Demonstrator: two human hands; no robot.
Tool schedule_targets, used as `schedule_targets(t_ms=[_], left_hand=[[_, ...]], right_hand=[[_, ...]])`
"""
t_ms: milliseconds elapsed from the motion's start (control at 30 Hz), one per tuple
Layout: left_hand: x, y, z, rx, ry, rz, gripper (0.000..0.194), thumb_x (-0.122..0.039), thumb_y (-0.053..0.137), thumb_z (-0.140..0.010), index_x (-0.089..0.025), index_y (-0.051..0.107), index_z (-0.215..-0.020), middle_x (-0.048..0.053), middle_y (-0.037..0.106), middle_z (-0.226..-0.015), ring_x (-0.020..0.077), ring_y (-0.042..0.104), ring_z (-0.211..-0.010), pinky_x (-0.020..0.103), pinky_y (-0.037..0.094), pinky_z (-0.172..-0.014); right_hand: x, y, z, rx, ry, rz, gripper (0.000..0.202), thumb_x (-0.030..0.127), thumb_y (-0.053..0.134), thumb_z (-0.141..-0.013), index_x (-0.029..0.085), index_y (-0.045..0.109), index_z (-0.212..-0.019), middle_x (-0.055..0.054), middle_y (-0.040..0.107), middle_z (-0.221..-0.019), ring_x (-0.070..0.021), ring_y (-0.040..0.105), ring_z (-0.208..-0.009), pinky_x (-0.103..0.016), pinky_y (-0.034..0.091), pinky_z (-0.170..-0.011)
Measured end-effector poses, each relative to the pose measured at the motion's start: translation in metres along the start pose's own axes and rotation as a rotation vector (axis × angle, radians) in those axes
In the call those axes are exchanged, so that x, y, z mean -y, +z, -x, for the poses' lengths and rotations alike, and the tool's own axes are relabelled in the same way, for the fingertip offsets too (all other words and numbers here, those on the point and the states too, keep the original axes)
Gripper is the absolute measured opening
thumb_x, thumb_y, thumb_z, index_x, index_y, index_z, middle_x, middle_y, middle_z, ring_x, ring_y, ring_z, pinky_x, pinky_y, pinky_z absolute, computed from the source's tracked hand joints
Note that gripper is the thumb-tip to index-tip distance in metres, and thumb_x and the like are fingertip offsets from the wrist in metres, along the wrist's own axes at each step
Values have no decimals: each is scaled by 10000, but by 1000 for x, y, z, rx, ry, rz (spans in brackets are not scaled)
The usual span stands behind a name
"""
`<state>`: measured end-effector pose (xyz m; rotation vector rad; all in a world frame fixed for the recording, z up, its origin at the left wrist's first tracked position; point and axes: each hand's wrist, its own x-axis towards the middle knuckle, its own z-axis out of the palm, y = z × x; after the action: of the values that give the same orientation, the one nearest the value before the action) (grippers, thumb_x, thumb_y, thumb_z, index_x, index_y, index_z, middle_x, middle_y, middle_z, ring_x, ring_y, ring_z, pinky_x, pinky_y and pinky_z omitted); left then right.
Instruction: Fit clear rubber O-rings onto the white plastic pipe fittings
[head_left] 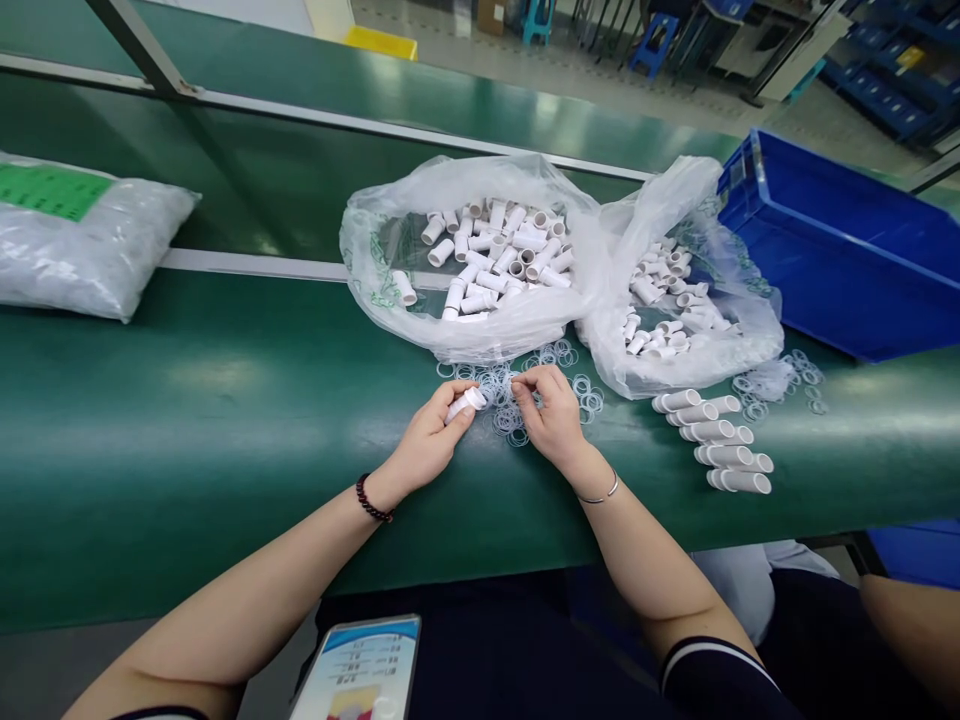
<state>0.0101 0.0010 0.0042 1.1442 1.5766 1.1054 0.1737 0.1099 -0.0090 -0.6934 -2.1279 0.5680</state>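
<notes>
My left hand [433, 432] is closed around a short white plastic pipe fitting [466, 402], its collared end pointing right. Just to the right, my right hand [553, 412] has thumb and forefinger pinched together at the edge of a pile of thin clear rings [507, 422]. Whether a ring sits between those fingertips is too small to see. Behind the hands, an open plastic bag [367, 290] is full of loose white pipe pieces [495, 250]. A second open bag [622, 370] beside it holds smaller white fittings [660, 335].
Several joined white fittings [720, 455] lie in rows at right, near more clear rings [776, 385]. A blue crate [847, 270] stands behind them. A filled plastic bag [82, 245] lies far left on the green table [225, 450]. Another person's arm [911, 625] shows at lower right.
</notes>
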Motion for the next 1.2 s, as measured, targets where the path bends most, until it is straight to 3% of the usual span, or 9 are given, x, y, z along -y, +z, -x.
schedule_targets(t_ms=[167, 300, 467, 633, 800, 900, 1033, 1200], left_hand=[[1, 2, 2, 45, -39, 22, 456, -465, 551, -865, -214, 437, -1229, 78, 527, -1148, 214, 538, -967, 346, 448, -820], [-3, 4, 5, 80, -47, 9, 490, -440, 646, -796, -209, 417, -1163, 53, 521, -1052, 193, 542, -895, 313, 457, -743], [-5, 6, 6, 28, 20, -133, 288, -446, 533, -874, -206, 433, -998, 34, 517, -956, 178, 518, -801, 299, 422, -671], [-6, 6, 10, 146, 85, -280, 183, -398, 440, -915, -215, 434, -912, 30, 531, -841, 199, 517, -721, 326, 383, -632], [-8, 6, 13, 151, 346, -351, 76, -277, 476, -856, -219, 456, -901, 67, 571, -906, 227, 556, -828, 368, 410, -745], [-7, 8, 16, 84, 446, -257, 161, -239, 506, -838, -221, 454, -989, 73, 573, -967, 228, 565, -901, 373, 422, -807], [-2, 16, 18, 34, 296, 12, 184, -255, 469, -904, -221, 434, -1081, 49, 560, -956, 189, 558, -849, 347, 426, -780], [0, 25, 12, -22, 3, 549, 230, -365, 531, -894, -213, 427, -1033, -1, 497, -865, 132, 483, -731, 277, 406, -676]], right_hand=[[13, 1, 3, 50, 151, -197, 148, 294, 473, -961, 192, 561, -899, -18, 604, -794, -128, 561, -701, -266, 467, -662], [20, 3, 6, 117, 114, -225, 165, 300, 465, -962, 191, 559, -882, -18, 597, -789, -126, 550, -699, -266, 457, -670], [19, 8, 10, 166, 38, -181, 173, 300, 462, -962, 197, 569, -874, -36, 617, -806, -151, 565, -745, -297, 466, -703], [18, 7, 10, 250, 81, -185, 203, 331, 459, -953, 203, 582, -855, -40, 613, -780, -161, 569, -767, -303, 473, -706], [21, 5, 6, 347, 351, -497, 261, 436, 495, -928, 195, 550, -843, -15, 587, -773, -131, 540, -689, -272, 459, -634], [26, 8, 6, 379, 529, -787, 343, 527, 528, -895, 194, 509, -819, 16, 517, -701, -98, 465, -576, -239, 414, -534], [34, 12, 9, 290, 616, -900, 370, 564, 520, -891, 197, 495, -846, 41, 465, -648, -79, 421, -508, -225, 381, -484], [34, 15, 15, 259, 521, -792, 375, 571, 502, -900, 211, 521, -1005, 8, 552, -726, -110, 543, -586, -258, 474, -549]])
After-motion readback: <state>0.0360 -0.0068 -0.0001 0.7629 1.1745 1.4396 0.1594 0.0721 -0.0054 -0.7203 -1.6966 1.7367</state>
